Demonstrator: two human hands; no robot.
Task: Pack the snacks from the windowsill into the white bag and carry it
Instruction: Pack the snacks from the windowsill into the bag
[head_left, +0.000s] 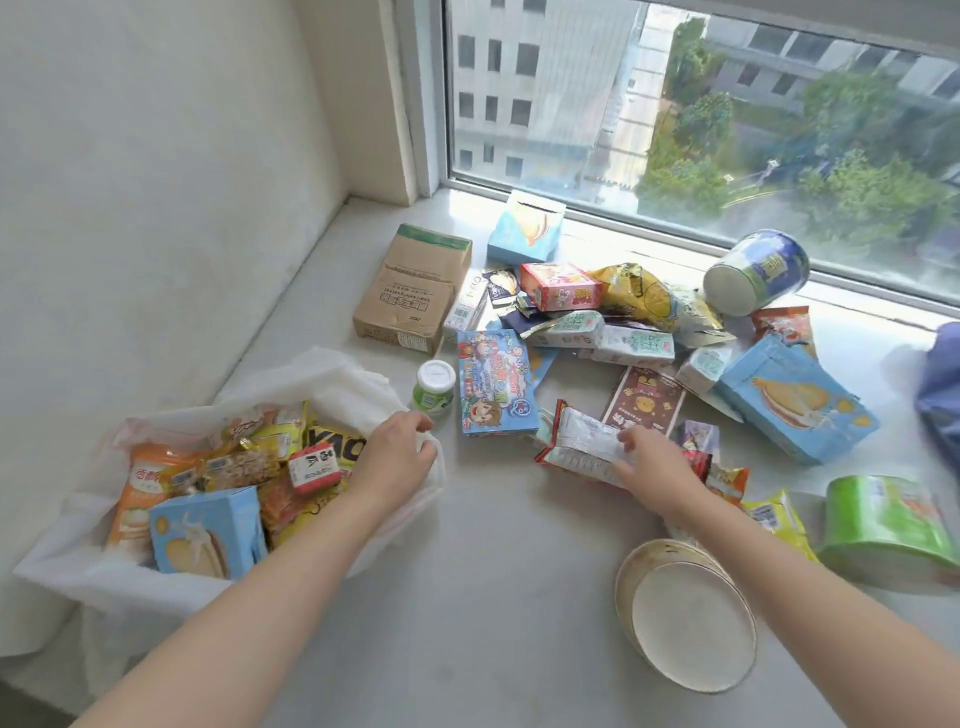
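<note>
Left hand (400, 457) grips the rim of the white bag (67, 566), fingers curled shut on the fabric. The bag sits at the left end of the windowsill (493, 597), open, holding several snacks including a blue cake box (208, 535). Right hand (654, 470) closes on a red-edged white wrapper (576, 441). Just beyond it lie a blue cartoon box (496, 384) and a small white-capped bottle (435, 387).

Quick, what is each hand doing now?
Left hand: closed, holding the white bag by its rim.
Right hand: gripping a white-and-red snack packet.
</note>
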